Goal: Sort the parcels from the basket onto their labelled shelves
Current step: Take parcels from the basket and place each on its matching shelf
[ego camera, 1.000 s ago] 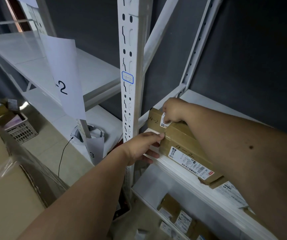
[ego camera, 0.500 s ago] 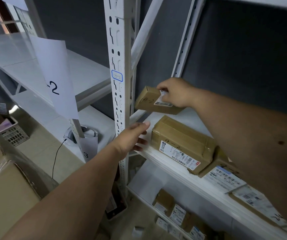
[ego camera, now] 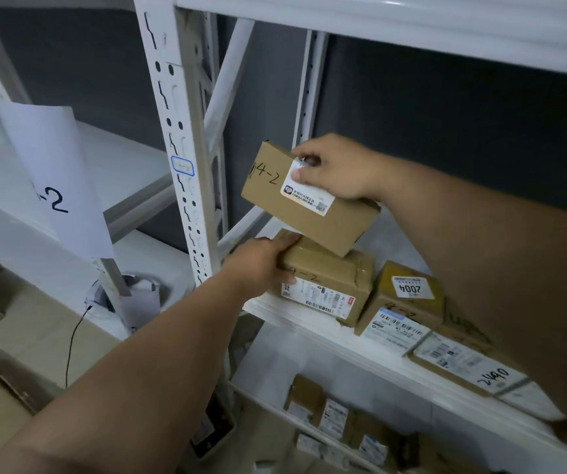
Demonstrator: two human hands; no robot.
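The right hand (ego camera: pixel 340 172) grips a 4-2 box (ego camera: pixel 306 208), tilted in the air above the shelf (ego camera: pixel 295 311). At the box's 6 o'clock, the left hand (ego camera: pixel 261 265) grips the near-left end of a taped box (ego camera: pixel 326 282) lying on the shelf.

Two hands in shot, left hand (ego camera: pixel 261 265) and right hand (ego camera: pixel 338 169). One parcel (ego camera: pixel 309 206) held aloft, four parcels (ego camera: pixel 323 285) on the shelf (ego camera: pixel 295 311), one hanging paper sign (ego camera: pixel 53 179).
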